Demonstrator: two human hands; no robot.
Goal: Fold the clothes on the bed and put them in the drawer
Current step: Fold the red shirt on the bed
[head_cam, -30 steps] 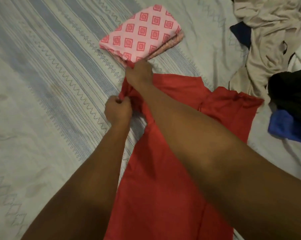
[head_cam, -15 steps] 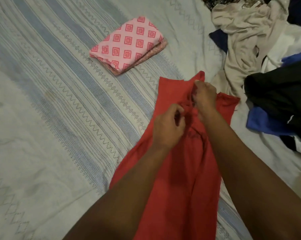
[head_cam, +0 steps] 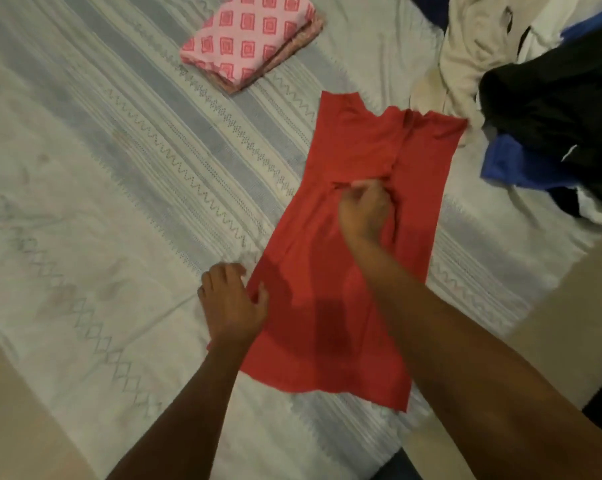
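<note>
A: Bed (head_cam: 119,202)?
B: Pale striped cover, fills most of the view.
A: Red garment (head_cam: 310,341)?
B: Spread flat on the bed, right of centre, with a crease running down its upper half.
A: Loose clothes (head_cam: 552,98)?
B: Heaped at the far right, touching the red garment's top corner.
A: Pink cloth (head_cam: 251,39)?
B: Folded, at the far edge, apart from the rest.
A: Right hand (head_cam: 362,211)?
B: Blurred; fingers curled, pinching a fold at the garment's middle.
A: Left hand (head_cam: 232,303)?
B: Grips the garment's left edge, thumb on top.
</note>
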